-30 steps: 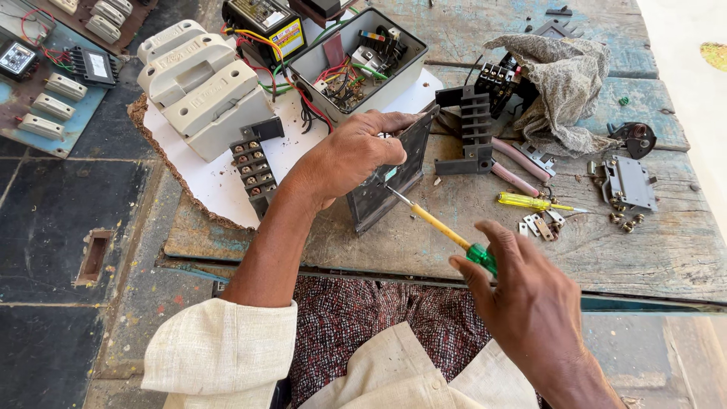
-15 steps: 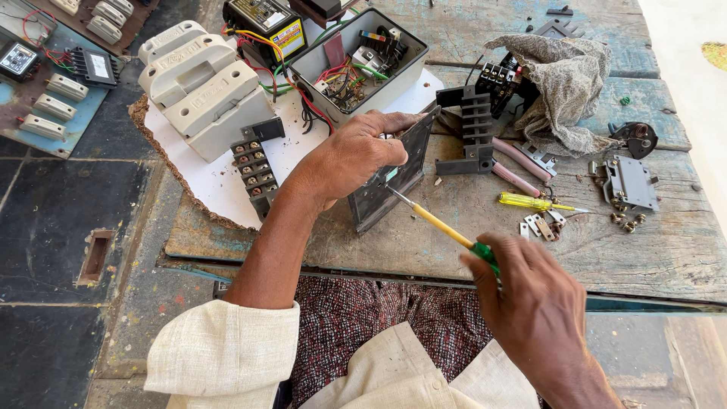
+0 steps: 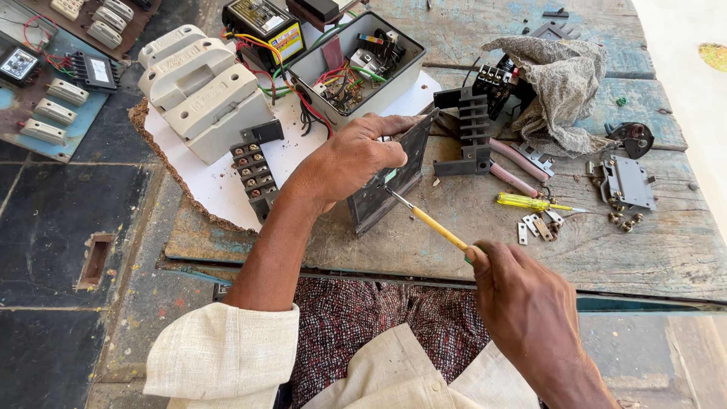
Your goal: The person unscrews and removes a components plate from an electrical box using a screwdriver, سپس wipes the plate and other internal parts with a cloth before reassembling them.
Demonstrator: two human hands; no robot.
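The work lay on a weathered wooden table (image 3: pixel 651 250), its grey planks cracked and smeared with worn blue paint, standing over a floor of dark stone tiles. The left hand (image 3: pixel 356 155) was closed over the top edge of a flat grey metal plate (image 3: pixel 390 185) that stood on edge near the table's front, the fingers curled across it and the thumb pressing its face. The right hand (image 3: pixel 522 299) was wrapped around the green handle of a screwdriver (image 3: pixel 428 221), whose thin yellow shank ran up and leftward to a bare metal tip touching the plate just below the left hand. Behind the plate sat an open grey box (image 3: pixel 356 60) of rounded plastic, packed with red, green and yellow wires, resting on a white sheet (image 3: pixel 189 182) with a ragged brown edge. Left of it lay blocky cream switch housings (image 3: pixel 201 91) and a black terminal strip (image 3: pixel 254 174) with brass screws. To the right were a ribbed black bracket (image 3: pixel 469 136), a crumpled grey cloth (image 3: pixel 564 87), pink-handled pliers (image 3: pixel 515 167), a second yellow screwdriver (image 3: pixel 534 202) and small loose metal clips (image 3: pixel 538 226).
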